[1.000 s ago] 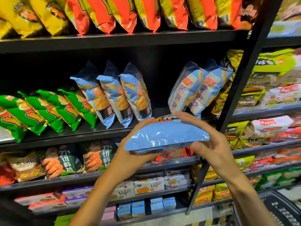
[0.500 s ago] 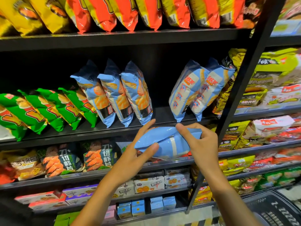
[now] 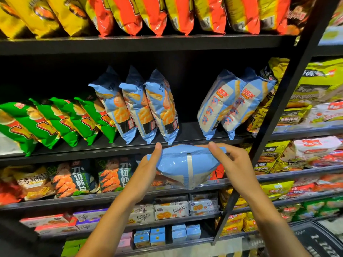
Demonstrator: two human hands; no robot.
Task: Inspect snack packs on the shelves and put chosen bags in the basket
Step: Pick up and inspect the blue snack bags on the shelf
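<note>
A light blue snack bag (image 3: 185,164) hangs in front of the shelves with its plain back and centre seam facing me. My left hand (image 3: 148,167) grips its left end, thumb on the near side. My right hand (image 3: 232,162) pinches its top right edge. On the middle shelf (image 3: 191,130) stand three blue chip bags (image 3: 137,106) and two blue shrimp-stick bags (image 3: 232,104). The dark basket (image 3: 323,238) shows at the bottom right corner, below my right forearm.
Green bags (image 3: 55,121) fill the middle shelf's left. Yellow and orange bags (image 3: 148,13) line the top shelf. Shrimp-chip bags (image 3: 78,179) and boxed snacks (image 3: 170,210) sit on lower shelves. A black upright post (image 3: 289,86) divides off the packed right-hand shelving (image 3: 315,93).
The blue bag has been turned over in both hands, from its bottom edge facing me to its back seam facing me, and it sits slightly lower.
</note>
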